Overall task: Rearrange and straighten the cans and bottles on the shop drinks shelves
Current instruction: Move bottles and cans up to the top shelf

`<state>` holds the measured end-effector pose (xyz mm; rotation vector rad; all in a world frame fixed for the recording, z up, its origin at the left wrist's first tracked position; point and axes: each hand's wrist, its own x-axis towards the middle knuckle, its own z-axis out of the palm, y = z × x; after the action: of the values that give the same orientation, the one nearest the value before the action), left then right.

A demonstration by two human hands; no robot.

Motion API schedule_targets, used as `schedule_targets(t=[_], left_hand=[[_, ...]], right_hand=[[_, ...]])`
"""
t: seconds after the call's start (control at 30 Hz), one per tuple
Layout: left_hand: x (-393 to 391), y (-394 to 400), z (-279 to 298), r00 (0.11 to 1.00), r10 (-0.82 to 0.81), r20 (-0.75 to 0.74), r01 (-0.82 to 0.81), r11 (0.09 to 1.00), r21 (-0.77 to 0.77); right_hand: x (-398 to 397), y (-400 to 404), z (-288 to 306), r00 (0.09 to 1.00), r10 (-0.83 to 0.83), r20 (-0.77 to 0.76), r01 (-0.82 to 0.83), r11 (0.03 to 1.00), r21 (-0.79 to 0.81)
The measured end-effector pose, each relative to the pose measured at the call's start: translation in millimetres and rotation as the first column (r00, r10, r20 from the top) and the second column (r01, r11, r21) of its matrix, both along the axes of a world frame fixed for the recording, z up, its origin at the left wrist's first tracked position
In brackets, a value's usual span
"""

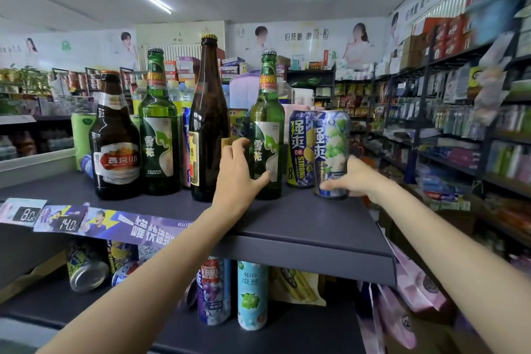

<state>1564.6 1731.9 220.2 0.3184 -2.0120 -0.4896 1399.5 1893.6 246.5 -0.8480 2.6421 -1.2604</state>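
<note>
On the dark top shelf (301,221) stand a short brown bottle (115,138), a green bottle (159,135), a tall brown bottle (208,123) and a second green bottle (267,112). My left hand (238,175) wraps the lower part of that second green bottle, which stands upright. To its right are a purple can (300,149) and a white grape can (332,146). My right hand (356,178) grips the base of the white grape can from the right side.
More cans stand behind the bottles. The lower shelf holds upright cans (251,296) and a can lying on its side (86,270). Price tags (26,214) line the shelf front. Pink bags (413,290) hang at the shelf's right end; an aisle with stocked racks (459,129) lies right.
</note>
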Motion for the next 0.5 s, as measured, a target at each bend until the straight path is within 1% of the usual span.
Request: schedule_targets(t=[0.03,0.1,0.17,0.4,0.5], left_hand=[[-1,-1,0,1.0,-0.006,0.029,0.006,1.0,0.002],[-4,-1,0,0.994,0.005,0.112,-0.005,1.0,-0.007],[-8,-3,-1,0.989,0.007,0.151,-0.007,1.0,-0.003],[-11,-8,-4,0.987,-0.036,0.157,0.033,0.999,0.022],[-11,-8,-4,0.987,-0.057,0.152,0.05,0.998,0.045]], right_hand=[[0,1,-3,0.999,-0.022,-0.035,0.024,0.998,0.05],[-2,-1,-6,0.993,-0.062,-0.104,0.07,0.995,0.072],[-1,-5,-5,0.99,-0.074,-0.121,0.084,0.993,0.079],[-9,-22,-3,0.974,-0.123,-0.19,0.144,0.984,0.101],[-13,-30,-4,0.971,-0.109,-0.212,0.137,0.983,0.123]])
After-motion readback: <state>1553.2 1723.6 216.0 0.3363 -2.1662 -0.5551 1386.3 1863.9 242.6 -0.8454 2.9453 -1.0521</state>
